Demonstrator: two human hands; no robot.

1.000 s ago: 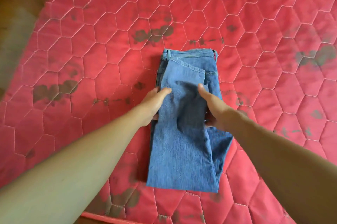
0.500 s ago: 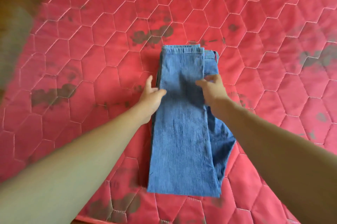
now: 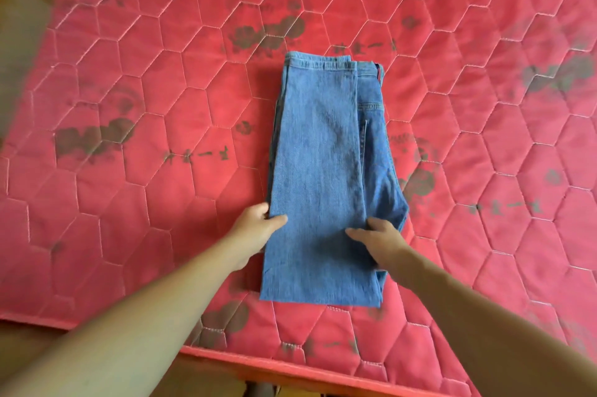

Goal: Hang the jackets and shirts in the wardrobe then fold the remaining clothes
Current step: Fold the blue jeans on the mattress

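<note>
Item under inspection: one pair of blue jeans (image 3: 323, 170), folded lengthwise into a narrow stack. It lies flat near the middle of the red quilted mattress (image 3: 145, 99), waistband at the far end and hems toward me, close to the mattress's near edge.

My left hand (image 3: 255, 228) is at the stack's left edge, a little below mid-length. The thumb lies on top of the denim and the fingers are tucked at the edge, so it pinches the fabric. The left forearm reaches in straight from the lower left.

My right hand (image 3: 381, 241) is at the right edge of the top layer, level with the left. The thumb is stretched across the top layer and the fingers are bent over its edge, pinching it. I cannot tell how far under they go. The right forearm comes in from the lower right.
</note>
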